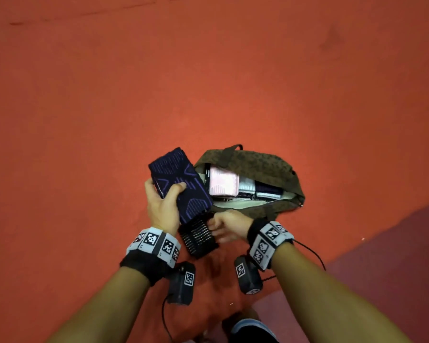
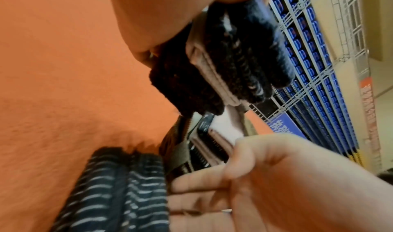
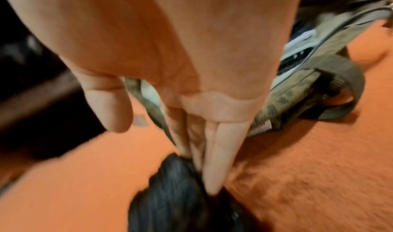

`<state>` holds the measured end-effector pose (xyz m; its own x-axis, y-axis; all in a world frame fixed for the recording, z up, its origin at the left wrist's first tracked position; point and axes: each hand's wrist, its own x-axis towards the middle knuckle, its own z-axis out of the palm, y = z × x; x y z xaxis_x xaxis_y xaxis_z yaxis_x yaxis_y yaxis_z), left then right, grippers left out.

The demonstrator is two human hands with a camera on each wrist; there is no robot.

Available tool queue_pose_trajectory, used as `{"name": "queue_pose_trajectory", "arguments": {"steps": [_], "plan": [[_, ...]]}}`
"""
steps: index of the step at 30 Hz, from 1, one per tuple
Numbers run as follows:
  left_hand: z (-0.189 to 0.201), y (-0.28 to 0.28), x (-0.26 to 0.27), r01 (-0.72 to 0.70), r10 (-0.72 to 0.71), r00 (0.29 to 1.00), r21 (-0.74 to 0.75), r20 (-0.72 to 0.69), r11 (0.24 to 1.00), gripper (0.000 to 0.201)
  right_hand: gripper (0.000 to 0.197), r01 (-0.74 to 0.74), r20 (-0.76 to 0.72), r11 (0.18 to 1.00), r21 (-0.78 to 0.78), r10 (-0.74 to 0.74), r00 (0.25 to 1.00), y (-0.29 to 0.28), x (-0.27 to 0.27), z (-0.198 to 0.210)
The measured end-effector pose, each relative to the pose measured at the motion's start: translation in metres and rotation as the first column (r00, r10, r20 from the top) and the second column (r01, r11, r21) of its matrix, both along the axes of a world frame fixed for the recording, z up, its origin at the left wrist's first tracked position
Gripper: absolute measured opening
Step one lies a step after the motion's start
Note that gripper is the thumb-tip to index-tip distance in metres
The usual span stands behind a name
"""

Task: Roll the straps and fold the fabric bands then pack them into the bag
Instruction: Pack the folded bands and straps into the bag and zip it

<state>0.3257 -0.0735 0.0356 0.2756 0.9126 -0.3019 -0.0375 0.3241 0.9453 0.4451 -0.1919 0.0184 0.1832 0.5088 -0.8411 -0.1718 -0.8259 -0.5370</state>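
My left hand [image 1: 164,201] grips a folded navy band with purple lines [image 1: 181,181], held up just left of the open olive patterned bag [image 1: 258,167]. In the left wrist view the folded band's layered edges [image 2: 234,59] show under the palm. A black band with white stripes [image 1: 198,236] lies on the floor below it. My right hand [image 1: 221,227] reaches to this striped band; in the right wrist view its straight fingers [image 3: 214,160] touch the dark band [image 3: 176,202], thumb apart. Folded pink, grey and dark bands [image 1: 223,181] sit inside the bag.
Everything lies on an orange-red carpet [image 1: 208,82]. A darker maroon strip [image 1: 382,268] runs along the lower right. A shoe [image 1: 250,328] shows at the bottom edge. Rows of blue seats behind railings [image 2: 308,67] appear far off in the left wrist view.
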Motion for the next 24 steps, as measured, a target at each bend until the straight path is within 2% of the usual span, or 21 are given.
{"name": "queue_pose_trajectory", "arguments": {"steps": [3,5,7,9,11,13,15,17,18,20,22,24], "plan": [[0.018,-0.009,0.021,0.100,-0.099,0.995,-0.056,0.021,0.993,0.046,0.027,0.280,-0.046,0.953,0.118,-0.277,0.960,-0.009,0.020,0.033],[0.026,-0.022,0.038,0.210,-0.212,0.977,-0.087,-0.017,0.974,0.053,0.031,0.452,-0.107,0.843,0.291,-0.441,0.891,-0.014,0.032,0.057],[0.026,-0.032,0.055,0.343,-0.352,0.935,-0.135,-0.044,0.929,0.054,0.031,0.550,-0.215,0.711,0.437,-0.511,0.832,-0.016,0.038,0.063],[0.025,-0.043,0.067,0.439,-0.457,0.887,-0.196,-0.058,0.877,0.048,0.039,0.597,-0.315,0.651,0.468,-0.509,0.801,-0.025,0.042,0.063],[0.032,-0.049,0.079,0.486,-0.512,0.854,-0.211,-0.094,0.848,0.055,0.035,0.613,-0.321,0.670,0.418,-0.522,0.790,-0.029,0.052,0.061],[0.039,-0.049,0.086,0.535,-0.572,0.804,-0.222,-0.164,0.815,0.056,0.030,0.571,-0.267,0.717,0.400,-0.505,0.821,-0.034,0.060,0.065],[0.049,-0.050,0.089,0.577,-0.631,0.730,-0.258,-0.263,0.775,0.057,0.020,0.538,-0.219,0.751,0.382,-0.492,0.842,-0.041,0.071,0.064],[0.057,-0.047,0.092,0.569,-0.621,0.679,-0.254,-0.391,0.782,0.057,0.015,0.525,-0.189,0.777,0.347,-0.491,0.850,-0.044,0.084,0.066],[0.059,-0.044,0.093,0.560,-0.592,0.664,-0.221,-0.456,0.798,0.056,0.014,0.518,-0.170,0.793,0.321,-0.490,0.855,-0.046,0.089,0.064],[0.056,-0.033,0.096,0.618,-0.467,0.581,-0.012,-0.666,0.786,0.043,0.012,0.480,-0.129,0.838,0.261,-0.463,0.877,-0.049,0.097,0.051],[0.048,-0.022,0.099,0.712,-0.288,0.485,0.181,-0.826,0.679,0.026,0.017,0.460,-0.099,0.861,0.216,-0.450,0.888,-0.054,0.098,0.039],[0.039,-0.015,0.105,0.805,-0.197,0.421,0.265,-0.885,0.530,0.035,0.026,0.443,-0.073,0.877,0.187,-0.437,0.896,-0.061,0.099,0.022]]}}
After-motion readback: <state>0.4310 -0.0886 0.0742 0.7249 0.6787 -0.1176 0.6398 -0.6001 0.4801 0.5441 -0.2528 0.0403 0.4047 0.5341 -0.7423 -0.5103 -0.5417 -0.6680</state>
